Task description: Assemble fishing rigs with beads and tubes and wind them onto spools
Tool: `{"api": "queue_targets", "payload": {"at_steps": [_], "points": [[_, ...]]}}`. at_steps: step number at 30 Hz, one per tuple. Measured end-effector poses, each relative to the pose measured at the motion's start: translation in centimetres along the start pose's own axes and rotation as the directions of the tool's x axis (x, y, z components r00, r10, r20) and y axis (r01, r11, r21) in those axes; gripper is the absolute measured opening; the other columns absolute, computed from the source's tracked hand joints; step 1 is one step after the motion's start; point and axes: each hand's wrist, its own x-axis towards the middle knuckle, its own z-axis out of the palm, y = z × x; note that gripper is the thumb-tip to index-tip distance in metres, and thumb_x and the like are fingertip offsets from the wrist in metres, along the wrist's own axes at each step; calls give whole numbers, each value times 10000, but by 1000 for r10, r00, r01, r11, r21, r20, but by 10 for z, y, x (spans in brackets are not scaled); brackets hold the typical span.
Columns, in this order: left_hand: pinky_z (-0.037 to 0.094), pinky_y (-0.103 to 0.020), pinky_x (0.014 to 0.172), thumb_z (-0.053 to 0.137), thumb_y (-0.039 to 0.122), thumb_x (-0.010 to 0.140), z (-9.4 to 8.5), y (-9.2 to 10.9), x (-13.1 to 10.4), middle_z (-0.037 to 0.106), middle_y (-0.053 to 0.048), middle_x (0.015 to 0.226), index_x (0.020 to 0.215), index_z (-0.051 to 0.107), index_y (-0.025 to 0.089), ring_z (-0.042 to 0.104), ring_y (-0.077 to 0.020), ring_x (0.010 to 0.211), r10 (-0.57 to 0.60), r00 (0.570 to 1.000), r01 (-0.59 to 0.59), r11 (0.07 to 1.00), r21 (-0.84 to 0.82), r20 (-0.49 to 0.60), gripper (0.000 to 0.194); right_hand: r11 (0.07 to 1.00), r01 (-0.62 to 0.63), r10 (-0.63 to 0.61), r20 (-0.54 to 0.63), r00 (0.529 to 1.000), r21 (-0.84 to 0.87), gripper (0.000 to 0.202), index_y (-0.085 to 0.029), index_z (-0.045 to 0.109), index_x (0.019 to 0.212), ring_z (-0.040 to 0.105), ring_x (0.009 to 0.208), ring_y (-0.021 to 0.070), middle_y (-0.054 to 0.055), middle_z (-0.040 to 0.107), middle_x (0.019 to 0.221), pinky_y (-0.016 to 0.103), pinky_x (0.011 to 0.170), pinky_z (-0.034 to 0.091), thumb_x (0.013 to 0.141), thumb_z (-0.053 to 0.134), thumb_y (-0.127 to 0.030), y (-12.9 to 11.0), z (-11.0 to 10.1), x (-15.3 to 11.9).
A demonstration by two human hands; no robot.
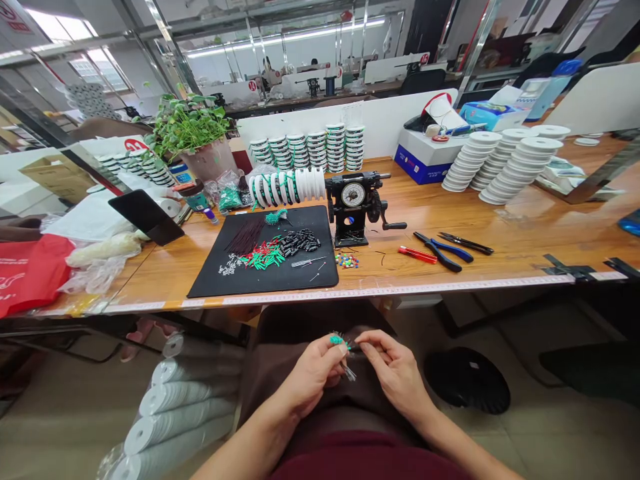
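Observation:
Over my lap, my left hand (316, 369) is closed around a bundle of thin wire pieces with green tips (338, 341); their silvery ends (350, 373) stick out below. Close beside it on the right, my right hand (393, 368) has thumb and forefinger pinched together near the bundle; what they hold, if anything, is too small to make out. Ahead on the table lies a black mat (210, 277) with green and red sleeves (267, 255), short black parts (301, 243), dark wires (246, 235) and another green-tipped bundle (277, 217).
A hand-cranked winder (353, 200) with white spools (287, 185) stands behind the mat. Pliers (443, 252), tweezers (466, 243) and a red cutter (417, 254) lie right of it. Spool stacks (517, 167) stand at right, a potted plant (193, 127) at back left. White rolls (165, 400) lie below.

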Motion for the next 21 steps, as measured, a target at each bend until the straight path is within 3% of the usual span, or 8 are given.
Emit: {"api": "queue_targets", "payload": {"at_steps": [7, 10, 13, 17, 21], "points": [[90, -214, 470, 740, 555, 698, -1, 0, 2, 314, 76, 553, 786, 415, 147, 183, -19, 474, -11, 1000, 11, 1000, 4, -4, 528, 999, 26, -26, 6, 1000, 32, 253, -182, 696, 933, 599, 721, 146, 47, 656, 853, 223, 643, 457, 943, 578, -405, -8, 1, -1], [93, -203, 467, 754, 558, 678, 0, -2, 3, 305, 78, 570, 814, 422, 145, 187, -19, 486, -10, 1000, 10, 1000, -4, 7, 547, 993, 111, -111, 11, 994, -38, 196, -214, 720, 910, 555, 625, 119, 13, 670, 800, 269, 721, 435, 939, 593, -359, -13, 2, -1], [96, -198, 458, 719, 580, 705, 0, -6, 5, 324, 74, 569, 822, 427, 143, 199, -22, 482, -1, 1000, 0, 999, 40, 22, 538, 981, 169, -163, 61, 985, -97, 177, -219, 729, 908, 550, 667, 136, 13, 677, 775, 299, 772, 406, 934, 599, -335, -16, 2, -1], [162, -202, 435, 623, 582, 783, -1, -9, 7, 528, 3, 652, 797, 415, 146, 286, -17, 433, 55, 998, -60, 979, 196, 28, 484, 982, -79, 56, 131, 990, 174, 297, -158, 662, 893, 532, 651, 137, 37, 614, 717, 249, 629, 411, 918, 608, -449, -15, 3, 0], [239, -199, 454, 555, 604, 835, -2, -6, 4, 489, 27, 627, 918, 460, 130, 331, -38, 449, 126, 990, -140, 947, 290, 66, 491, 918, -175, 168, 51, 985, 357, 388, -134, 603, 857, 446, 646, 101, 24, 531, 730, 196, 584, 383, 861, 672, -516, -9, 6, 2]]}}
